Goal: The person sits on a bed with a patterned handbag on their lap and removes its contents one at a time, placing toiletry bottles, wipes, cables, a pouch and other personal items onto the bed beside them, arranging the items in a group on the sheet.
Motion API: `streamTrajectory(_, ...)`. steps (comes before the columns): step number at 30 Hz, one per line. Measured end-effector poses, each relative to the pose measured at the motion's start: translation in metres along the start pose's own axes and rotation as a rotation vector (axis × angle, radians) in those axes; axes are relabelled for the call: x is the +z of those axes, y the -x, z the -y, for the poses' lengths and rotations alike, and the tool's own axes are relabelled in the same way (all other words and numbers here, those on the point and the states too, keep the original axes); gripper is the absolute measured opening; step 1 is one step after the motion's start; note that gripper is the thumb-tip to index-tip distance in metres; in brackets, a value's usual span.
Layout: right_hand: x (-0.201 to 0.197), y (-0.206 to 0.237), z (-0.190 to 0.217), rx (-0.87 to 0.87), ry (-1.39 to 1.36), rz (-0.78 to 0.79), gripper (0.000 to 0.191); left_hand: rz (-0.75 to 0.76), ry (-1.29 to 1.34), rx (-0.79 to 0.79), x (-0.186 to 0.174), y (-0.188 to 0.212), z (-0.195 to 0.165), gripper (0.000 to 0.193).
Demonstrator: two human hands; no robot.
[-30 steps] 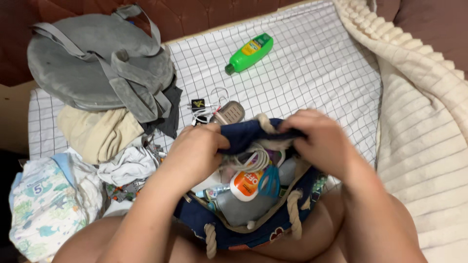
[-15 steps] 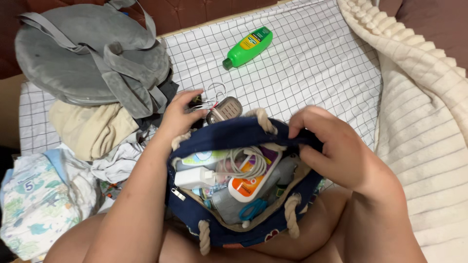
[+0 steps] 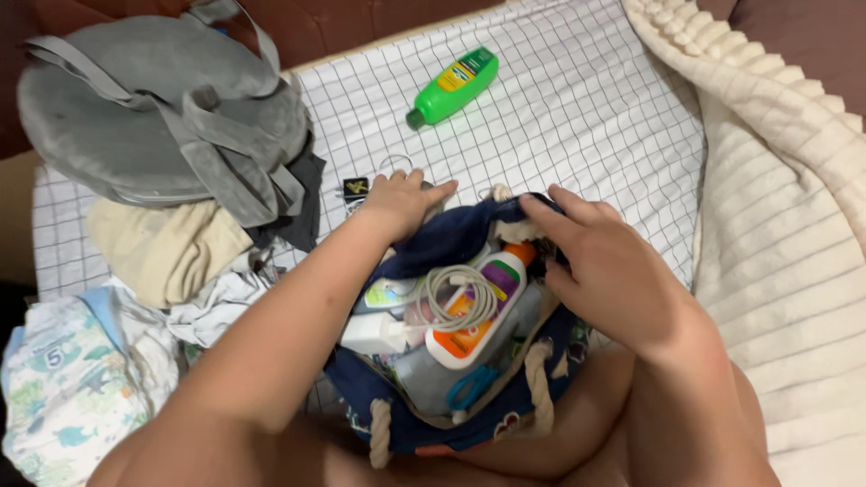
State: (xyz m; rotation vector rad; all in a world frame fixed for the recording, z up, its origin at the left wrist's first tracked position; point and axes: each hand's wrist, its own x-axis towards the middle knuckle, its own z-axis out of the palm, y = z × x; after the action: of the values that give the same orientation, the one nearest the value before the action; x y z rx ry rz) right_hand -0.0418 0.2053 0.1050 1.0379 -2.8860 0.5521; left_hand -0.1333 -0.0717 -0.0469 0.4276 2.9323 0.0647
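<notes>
Navy tote bag [image 3: 433, 417] with rope handles sits open in our lap, at the near edge of the checked sheet [image 3: 577, 126]. Inside we note a coiled white cable [image 3: 456, 293], an orange-and-white bottle [image 3: 478, 316], a small white container [image 3: 370, 332] and blue scissor handles [image 3: 471, 386]. Our right hand [image 3: 613, 271] grips the bag's far rim, fingers curled over the fabric. Our left hand [image 3: 401, 203] lies mostly flat over small items just beyond the rim; we cannot tell whether it holds any. Farther out we record a green bottle [image 3: 451, 87] lying on the sheet, a grey backpack [image 3: 167, 117], folded beige cloth [image 3: 162, 248], a printed diaper pack [image 3: 63, 388] and a cream blanket [image 3: 794, 225].
</notes>
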Motion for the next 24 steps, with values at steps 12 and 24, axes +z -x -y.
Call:
streamTrajectory(12, 0.013, -0.013, 0.001, -0.065, -0.047, -0.003, 0.048, 0.114, 0.112, -0.259, -0.011, 0.006, 0.009, 0.077)
streamTrajectory(24, 0.025, -0.031, -0.008, -0.056, -0.107, 0.015, 0.052, -0.498, 0.371, -0.260, -0.053, 0.061, 0.022, 0.104)
